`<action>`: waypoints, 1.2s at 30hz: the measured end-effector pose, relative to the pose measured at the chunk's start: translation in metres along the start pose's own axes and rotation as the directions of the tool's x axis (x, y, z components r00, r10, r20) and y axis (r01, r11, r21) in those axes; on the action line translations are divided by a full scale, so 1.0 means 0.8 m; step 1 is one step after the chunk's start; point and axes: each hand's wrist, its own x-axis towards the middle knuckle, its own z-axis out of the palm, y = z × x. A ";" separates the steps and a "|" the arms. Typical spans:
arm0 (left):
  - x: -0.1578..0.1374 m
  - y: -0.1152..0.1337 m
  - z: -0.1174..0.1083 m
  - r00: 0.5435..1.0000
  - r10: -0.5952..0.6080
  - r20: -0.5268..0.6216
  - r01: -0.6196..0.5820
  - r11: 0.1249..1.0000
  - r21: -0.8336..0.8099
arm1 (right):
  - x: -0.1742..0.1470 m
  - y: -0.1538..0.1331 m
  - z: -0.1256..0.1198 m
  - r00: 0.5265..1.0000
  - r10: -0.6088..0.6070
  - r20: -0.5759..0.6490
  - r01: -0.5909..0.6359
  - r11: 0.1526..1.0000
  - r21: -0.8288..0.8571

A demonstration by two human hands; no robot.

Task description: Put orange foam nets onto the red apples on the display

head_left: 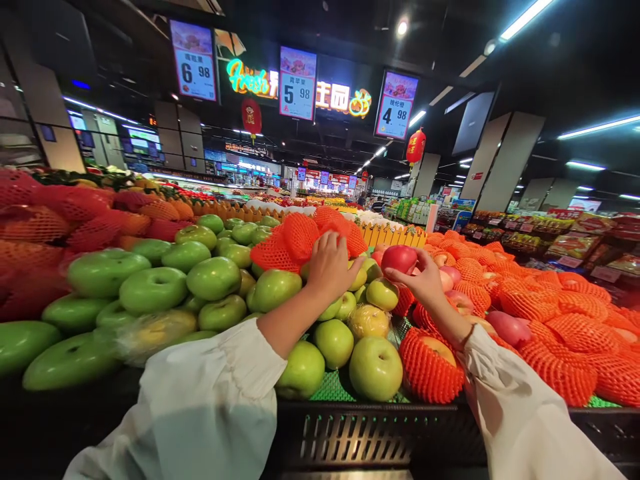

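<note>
My right hand point(425, 277) grips a red apple point(399, 259) by its sides, thumb on the near side. It is above the border between the green apples and the net-wrapped fruit. My left hand point(330, 267) is to its left, fingers bent down over orange-red foam nets point(300, 237) that lie on the green apples; the fingertips are partly hidden behind the hand. Green apples point(213, 277) are heaped below and left of my left hand. Near my right wrist stands an apple in a red foam net point(431, 367). A yellowish fruit in clear film point(369, 321) lies between my forearms.
More net-wrapped fruit point(560, 320) fills the right side, and red-netted fruit point(65, 220) the left. A black slotted rim point(360, 437) runs along the stand's front. Small yellow fencing point(393, 236) stands behind the fruit. Price screens point(298, 83) hang overhead.
</note>
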 end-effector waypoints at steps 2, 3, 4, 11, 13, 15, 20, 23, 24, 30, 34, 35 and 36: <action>-0.001 0.003 -0.005 0.972 0.176 -0.156 -0.190 0.978 -0.082 | -0.001 0.002 -0.003 0.990 -0.140 0.011 0.140 0.990 -0.028; -0.002 0.005 -0.006 0.937 0.285 -0.205 -0.312 0.943 -0.115 | -0.002 0.004 -0.004 0.974 -0.224 0.024 0.225 0.974 -0.035; -0.004 0.007 -0.007 0.896 0.386 -0.221 -0.422 0.895 -0.145 | -0.002 0.005 -0.006 0.949 -0.313 0.040 0.314 0.948 -0.044; -0.018 0.017 0.005 0.870 0.494 0.009 -0.460 0.817 -0.347 | -0.008 -0.010 -0.018 0.570 -0.798 0.198 0.822 0.553 -0.137; -0.017 0.018 0.007 0.889 0.457 0.027 -0.410 0.821 -0.396 | -0.009 -0.018 -0.019 0.509 -0.833 0.217 0.859 0.480 -0.176; -0.016 0.017 0.008 0.903 0.428 0.021 -0.376 0.815 -0.440 | -0.011 -0.023 -0.018 0.485 -0.847 0.218 0.871 0.443 -0.214; -0.013 0.016 0.018 0.912 0.401 -0.080 -0.389 0.788 -0.478 | -0.012 -0.027 -0.017 0.446 -0.851 0.278 0.891 0.394 -0.225; -0.013 0.014 0.023 0.896 0.395 -0.201 -0.443 0.791 -0.423 | -0.008 -0.024 -0.018 0.524 -0.805 0.276 0.849 0.469 -0.244; -0.013 0.013 0.023 0.884 0.400 -0.244 -0.466 0.795 -0.389 | -0.006 -0.020 -0.018 0.579 -0.775 0.253 0.813 0.527 -0.246; -0.014 0.008 0.018 0.772 0.507 -0.382 -0.602 0.776 -0.187 | 0.018 0.006 -0.014 0.959 -0.265 -0.103 0.275 0.958 0.087; -0.014 0.008 0.016 0.735 0.586 -0.340 -0.654 0.745 -0.129 | 0.026 0.000 -0.016 0.983 0.118 -0.142 -0.018 0.825 0.565; -0.014 0.008 0.016 0.725 0.604 -0.331 -0.668 0.733 -0.125 | 0.026 -0.003 -0.016 0.982 0.141 -0.124 -0.034 0.784 0.620; -0.014 0.008 0.016 0.715 0.621 -0.321 -0.682 0.720 -0.128 | 0.025 -0.005 -0.017 0.984 0.139 -0.112 -0.033 0.756 0.654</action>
